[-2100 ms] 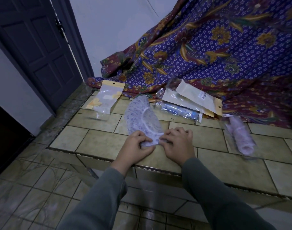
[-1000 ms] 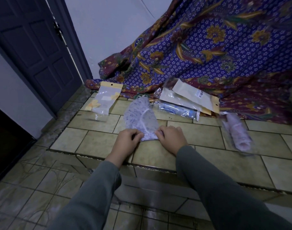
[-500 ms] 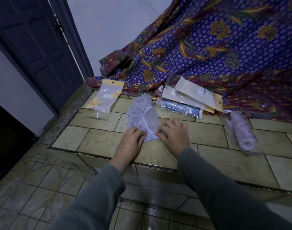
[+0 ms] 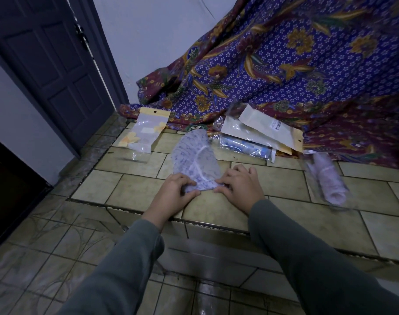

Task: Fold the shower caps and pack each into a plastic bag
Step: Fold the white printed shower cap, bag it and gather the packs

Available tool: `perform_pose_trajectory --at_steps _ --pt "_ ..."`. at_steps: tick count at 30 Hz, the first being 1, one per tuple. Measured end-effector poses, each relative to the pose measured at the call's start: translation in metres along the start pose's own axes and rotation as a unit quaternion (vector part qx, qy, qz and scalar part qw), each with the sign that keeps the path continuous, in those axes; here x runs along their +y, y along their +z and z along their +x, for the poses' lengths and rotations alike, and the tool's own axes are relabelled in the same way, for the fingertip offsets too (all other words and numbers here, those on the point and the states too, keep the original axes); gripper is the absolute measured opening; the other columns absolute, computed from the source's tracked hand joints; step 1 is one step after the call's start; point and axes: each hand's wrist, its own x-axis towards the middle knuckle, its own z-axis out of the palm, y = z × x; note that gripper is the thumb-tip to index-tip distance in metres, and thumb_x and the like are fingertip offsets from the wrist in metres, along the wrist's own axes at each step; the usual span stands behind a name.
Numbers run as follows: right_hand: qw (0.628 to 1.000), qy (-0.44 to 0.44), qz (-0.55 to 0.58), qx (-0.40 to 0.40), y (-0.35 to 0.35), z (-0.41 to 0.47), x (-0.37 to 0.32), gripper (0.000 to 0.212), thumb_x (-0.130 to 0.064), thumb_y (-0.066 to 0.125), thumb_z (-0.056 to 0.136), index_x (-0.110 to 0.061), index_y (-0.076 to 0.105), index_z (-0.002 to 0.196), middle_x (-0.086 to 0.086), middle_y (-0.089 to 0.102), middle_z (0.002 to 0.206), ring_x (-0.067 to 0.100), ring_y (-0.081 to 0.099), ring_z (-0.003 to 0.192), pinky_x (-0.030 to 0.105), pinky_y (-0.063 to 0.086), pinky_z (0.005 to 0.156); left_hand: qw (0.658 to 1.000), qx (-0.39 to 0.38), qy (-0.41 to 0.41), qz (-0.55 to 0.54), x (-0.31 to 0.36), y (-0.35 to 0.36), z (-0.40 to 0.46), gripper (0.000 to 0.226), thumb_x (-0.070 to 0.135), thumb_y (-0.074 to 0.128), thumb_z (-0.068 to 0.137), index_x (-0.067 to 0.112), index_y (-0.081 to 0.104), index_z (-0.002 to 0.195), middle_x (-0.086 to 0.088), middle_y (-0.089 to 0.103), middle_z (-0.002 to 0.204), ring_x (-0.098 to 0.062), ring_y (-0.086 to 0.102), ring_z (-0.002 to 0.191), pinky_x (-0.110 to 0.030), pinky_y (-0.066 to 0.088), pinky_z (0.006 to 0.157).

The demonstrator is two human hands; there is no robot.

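Rightward, rolled cap (image 4: pixel 330 178) inside clear bag (image 4: pixel 312 171), hands pinching patterned shower cap (image 4: pixel 195 160)

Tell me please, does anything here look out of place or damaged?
Nothing looks damaged or spilled. The bags by the patterned cloth lie in a loose, crooked pile, and one rolled cap in its bag lies apart at the right. Both hands hold the shower cap.
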Motion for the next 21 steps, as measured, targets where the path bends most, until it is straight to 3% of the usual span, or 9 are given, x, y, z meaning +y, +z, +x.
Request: perform_pose_trajectory --at_steps 4,8,13,17,21 --pt "1.000 0.001 0.015 0.023 0.002 0.001 -0.004 0.025 -0.048 0.058 0.086 -0.032 0.075 0.095 -0.014 0.064 0.091 0.019 0.048 0.096 0.030 0.011 0.070 1.000 0.009 0.007 0.017 -0.001 0.003 -0.004 0.019 0.025 0.073 0.081 0.015 0.070 0.097 0.001 0.059 0.094 -0.015 0.053 0.093 -0.022 0.040 0.085" --pt "0.999 0.001 0.010 0.042 0.006 -0.003 -0.002 0.034 -0.053 0.048 0.086 -0.031 0.073 0.082 -0.017 0.067 0.086 0.017 0.051 0.092 0.029 0.012 0.069 0.999 0.026 0.015 0.020 -0.004 0.004 -0.010 0.012 0.015 0.067 0.085 0.012 0.072 0.095 -0.002 0.059 0.091 -0.021 0.056 0.089 -0.026 0.042 0.085" --pt "0.999 0.023 0.006 0.045 0.007 -0.004 -0.006 0.048 -0.058 0.031 0.089 -0.029 0.069 0.083 -0.014 0.068 0.087 0.017 0.052 0.089 0.033 0.018 0.072 0.999 0.033 -0.024 0.008 0.001 -0.001 -0.009 0.009 0.013 0.068 0.086 0.005 0.073 0.085 -0.007 0.064 0.088 -0.023 0.060 0.085 -0.018 0.039 0.078" --pt "0.996 0.087 0.030 0.008 0.010 0.001 -0.016 0.032 -0.049 0.039 0.095 -0.028 0.064 0.091 -0.011 0.066 0.093 0.015 0.048 0.095 0.035 0.021 0.078 0.997 0.037 -0.064 0.008 0.006 -0.004 -0.004 0.012 0.017 0.065 0.088 0.007 0.069 0.084 -0.008 0.065 0.087 -0.023 0.059 0.085 -0.020 0.037 0.073" --pt "0.990 0.126 0.059 0.002 0.011 0.006 -0.019 0.026 -0.047 0.042 0.094 -0.030 0.062 0.091 -0.010 0.064 0.084 0.016 0.046 0.091 0.034 0.019 0.077 0.992 0.051 -0.113 -0.031 0.010 -0.007 -0.001 0.009 0.018 0.066 0.086 0.011 0.064 0.091 0.000 0.063 0.080 -0.017 0.056 0.074 -0.019 0.034 0.063"
